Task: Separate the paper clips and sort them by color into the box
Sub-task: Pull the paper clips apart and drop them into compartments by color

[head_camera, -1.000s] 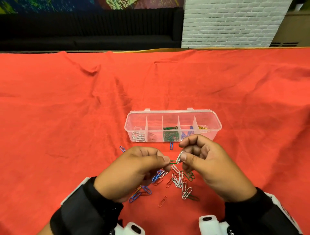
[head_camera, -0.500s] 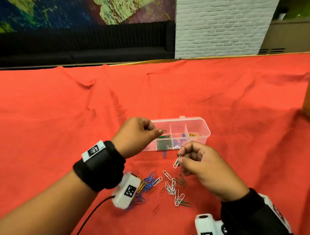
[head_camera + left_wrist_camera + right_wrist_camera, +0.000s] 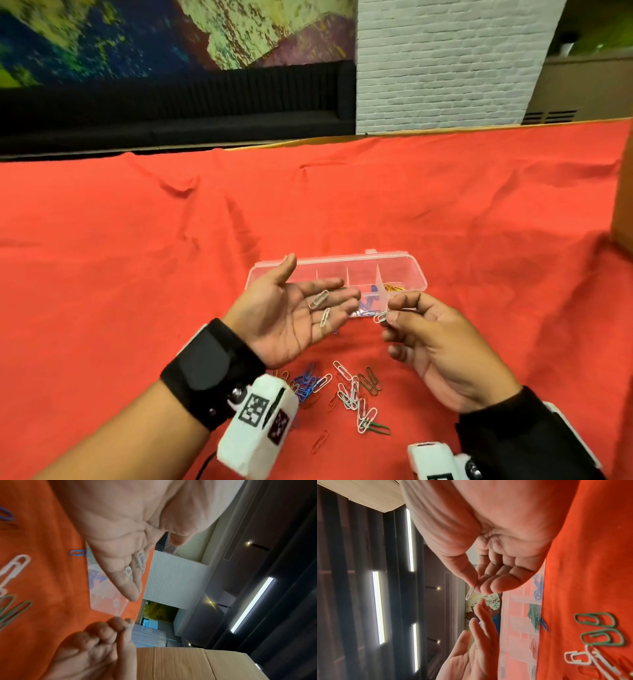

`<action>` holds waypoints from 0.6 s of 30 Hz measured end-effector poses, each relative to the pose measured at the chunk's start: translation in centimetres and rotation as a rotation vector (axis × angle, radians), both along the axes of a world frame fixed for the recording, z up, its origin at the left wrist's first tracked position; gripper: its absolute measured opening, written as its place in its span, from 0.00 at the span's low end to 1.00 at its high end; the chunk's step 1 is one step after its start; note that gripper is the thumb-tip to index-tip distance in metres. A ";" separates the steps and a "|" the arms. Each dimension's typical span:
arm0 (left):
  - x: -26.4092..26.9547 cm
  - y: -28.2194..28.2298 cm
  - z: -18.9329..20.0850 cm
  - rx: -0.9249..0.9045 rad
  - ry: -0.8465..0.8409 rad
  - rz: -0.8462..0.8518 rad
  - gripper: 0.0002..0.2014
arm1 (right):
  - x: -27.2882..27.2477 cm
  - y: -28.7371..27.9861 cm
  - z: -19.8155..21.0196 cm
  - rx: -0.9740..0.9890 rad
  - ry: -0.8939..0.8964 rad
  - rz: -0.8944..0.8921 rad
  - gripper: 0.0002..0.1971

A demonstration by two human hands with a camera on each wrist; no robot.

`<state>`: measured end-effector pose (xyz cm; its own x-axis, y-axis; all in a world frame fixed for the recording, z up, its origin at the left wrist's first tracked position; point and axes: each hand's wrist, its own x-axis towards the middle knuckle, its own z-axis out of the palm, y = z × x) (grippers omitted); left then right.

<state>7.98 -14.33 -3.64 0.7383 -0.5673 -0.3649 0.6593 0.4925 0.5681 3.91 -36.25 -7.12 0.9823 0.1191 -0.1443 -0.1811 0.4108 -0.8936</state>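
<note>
My left hand [image 3: 301, 308] is held palm up, fingers straight, in front of the clear divided box [image 3: 416, 270]. Two white paper clips [image 3: 318, 299] lie loose on its fingers [image 3: 135, 566]. My right hand [image 3: 390, 313] pinches one white paper clip [image 3: 379, 317] between thumb and forefinger, just right of the left fingertips; the right wrist view shows that white clip [image 3: 469, 593] too. Blue, green and yellow clips lie in separate compartments of the box. A pile of mixed clips [image 3: 352, 394] lies on the red cloth below both hands.
A red cloth [image 3: 137, 257] covers the table. A cardboard box [image 3: 625, 205] stands at the right edge. One blue clip [image 3: 78, 553] lies by the box's near wall, a red clip [image 3: 320, 442] near the front. Wrist cameras sit on both forearms.
My left hand has come back from the box and turned palm up, with two white clips now on its fingers. My right hand, still pinching its white clip, has moved up toward it.
</note>
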 end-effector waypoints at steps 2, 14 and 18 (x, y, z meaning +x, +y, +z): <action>-1.2 0.4 -0.3 -0.076 0.004 -0.003 0.37 | 0.1 0.1 -0.2 -0.013 0.002 -0.008 0.09; 2.0 6.2 0.6 0.446 -0.245 0.639 0.19 | 1.2 2.3 2.1 -0.208 -0.067 0.034 0.10; 2.7 6.6 1.3 0.480 -0.257 0.507 0.23 | 3.8 5.5 4.6 -0.450 -0.181 0.049 0.09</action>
